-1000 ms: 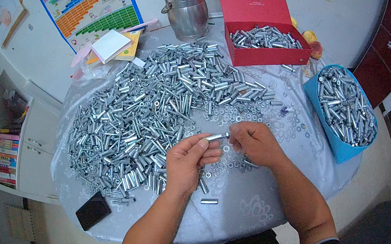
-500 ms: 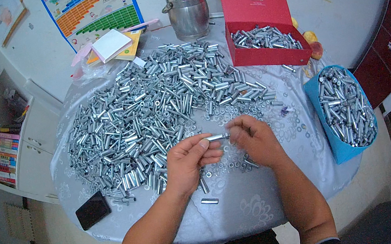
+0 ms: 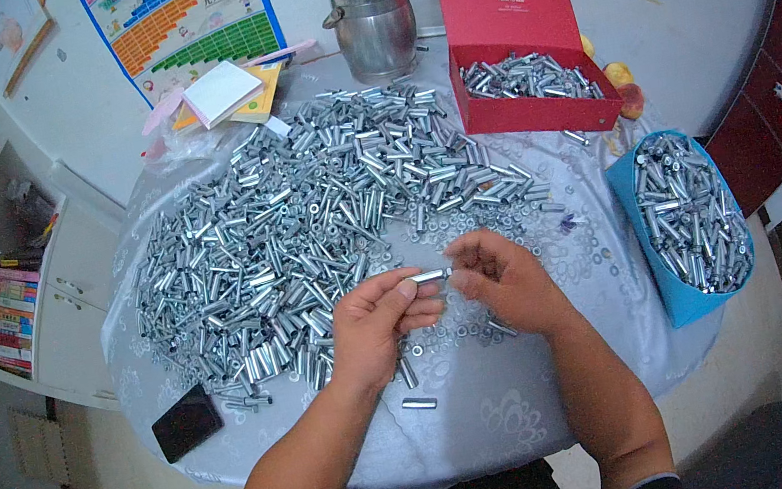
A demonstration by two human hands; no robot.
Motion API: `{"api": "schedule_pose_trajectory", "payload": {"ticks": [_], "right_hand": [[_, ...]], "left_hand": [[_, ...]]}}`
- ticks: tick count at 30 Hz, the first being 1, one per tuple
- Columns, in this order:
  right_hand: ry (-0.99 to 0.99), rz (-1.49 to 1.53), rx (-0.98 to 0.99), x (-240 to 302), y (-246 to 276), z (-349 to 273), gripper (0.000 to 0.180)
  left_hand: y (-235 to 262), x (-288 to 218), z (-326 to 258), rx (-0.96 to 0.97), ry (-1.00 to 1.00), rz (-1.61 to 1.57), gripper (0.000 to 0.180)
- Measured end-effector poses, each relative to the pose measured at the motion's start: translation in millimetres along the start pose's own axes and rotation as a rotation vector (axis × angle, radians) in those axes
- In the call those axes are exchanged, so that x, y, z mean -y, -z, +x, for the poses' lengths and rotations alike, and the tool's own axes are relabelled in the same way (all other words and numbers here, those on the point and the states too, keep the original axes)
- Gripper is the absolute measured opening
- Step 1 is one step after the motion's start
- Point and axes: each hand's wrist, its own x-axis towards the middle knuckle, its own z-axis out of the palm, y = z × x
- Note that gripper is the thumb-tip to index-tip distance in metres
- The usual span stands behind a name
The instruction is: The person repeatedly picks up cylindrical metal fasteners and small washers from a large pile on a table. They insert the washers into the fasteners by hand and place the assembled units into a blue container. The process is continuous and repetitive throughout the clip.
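Over the near middle of the table, my left hand pinches a short, shiny metal sleeve between thumb and fingers. The sleeve lies nearly level and points to the right. At its right end is my right hand, thumb and forefinger curled about the tip; any small part between them is hidden. A big heap of similar metal sleeves spreads beyond and left of my hands. Small washers lie scattered under and around my right hand. One loose sleeve rests on the cloth nearer to me.
At the far right stands an open red box of metal pieces; a blue bin, also filled, is at the right edge. A steel canister and a notepad are at the back. A black phone lies at the left edge.
My right thumb and fingers have shifted slightly left, around the sleeve's right end. My left hand keeps its hold in nearly the same place.
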Motion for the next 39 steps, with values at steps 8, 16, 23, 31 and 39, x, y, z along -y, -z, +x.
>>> {"api": "schedule_pose_trajectory", "payload": {"ticks": [8,16,23,31,39], "right_hand": [[-0.077,0.038,0.082,12,10,-8,0.015],[-0.056,0.156,0.014,13,14,-28,0.016],[0.044,0.089,-0.158,16,24,-50,0.021],[-0.026,0.099,-0.419,17,66,-96,0.023],[0.075,-0.306,-0.829,21,115,-145,0.022]], "left_hand": [[-11,-4,-4,0.017,-0.032,0.096,0.026],[-24,-3,-8,0.121,-0.116,0.221,0.026],[-50,-9,-6,0.128,0.022,0.241,0.023],[-107,16,7,0.357,-0.084,0.37,0.02],[-186,69,33,0.545,0.048,0.257,0.027]]}}
